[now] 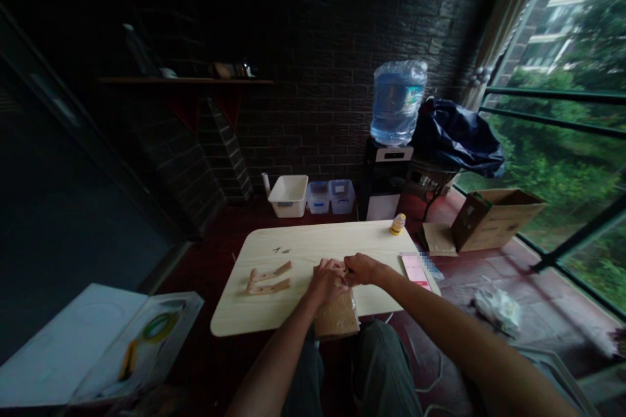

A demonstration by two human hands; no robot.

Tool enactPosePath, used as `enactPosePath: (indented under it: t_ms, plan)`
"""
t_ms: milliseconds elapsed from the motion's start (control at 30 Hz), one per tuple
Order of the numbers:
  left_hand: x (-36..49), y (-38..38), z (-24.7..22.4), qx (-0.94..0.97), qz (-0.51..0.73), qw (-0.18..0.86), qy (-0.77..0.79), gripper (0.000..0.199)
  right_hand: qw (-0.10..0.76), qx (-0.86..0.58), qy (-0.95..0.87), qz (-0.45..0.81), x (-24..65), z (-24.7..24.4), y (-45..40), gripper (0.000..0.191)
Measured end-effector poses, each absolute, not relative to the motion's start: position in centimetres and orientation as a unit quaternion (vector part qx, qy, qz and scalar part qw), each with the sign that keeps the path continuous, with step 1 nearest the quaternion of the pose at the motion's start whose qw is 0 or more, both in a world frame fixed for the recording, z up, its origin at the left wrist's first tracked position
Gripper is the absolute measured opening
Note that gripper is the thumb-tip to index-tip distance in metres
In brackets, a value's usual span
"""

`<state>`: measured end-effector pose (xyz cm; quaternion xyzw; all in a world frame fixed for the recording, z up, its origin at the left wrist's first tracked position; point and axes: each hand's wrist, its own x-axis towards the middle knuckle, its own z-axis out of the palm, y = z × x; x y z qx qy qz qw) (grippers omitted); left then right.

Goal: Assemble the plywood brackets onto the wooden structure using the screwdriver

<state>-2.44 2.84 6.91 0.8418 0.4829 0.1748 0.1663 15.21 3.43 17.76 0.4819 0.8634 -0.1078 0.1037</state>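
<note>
A brown cardboard piece point(337, 320) with shiny clear tape or film lies at the near edge of the pale table, partly overhanging my lap. My left hand point(328, 279) rests over its far end with the fingers bent and pressed down; what they pinch is hidden. Touching it from the right, my right hand point(360, 270) is closed in a fist, and a small yellow bit shows at its fingers. The rest of that item is covered. To the left lies a U-shaped wooden bracket point(253, 283) with two arms.
On the table point(229, 313) are small dark pieces point(281, 250), a yellow-capped bottle point(398, 225) and a pink-and-white card point(415, 271). An open white case point(166, 313) stands at left. Beyond are plastic bins point(289, 197), a water dispenser point(385, 192) and a cardboard box point(482, 225).
</note>
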Motion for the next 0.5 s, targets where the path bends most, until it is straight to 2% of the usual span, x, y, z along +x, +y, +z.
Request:
enactPosePath:
  t_ms: [267, 500]
  plan:
    - [-2.41, 2.52, 6.88, 0.834, 0.196, 0.175, 0.485, 0.013, 0.105, 0.493, 0.855, -0.118, 15.94, 17.55, 3.4, 0.043]
    - [-2.39, 2.54, 6.75, 0.835, 0.205, 0.167, 0.483, 0.015, 0.129, 0.451, 0.879, -0.085, 15.49, 18.3, 2.95, 0.04]
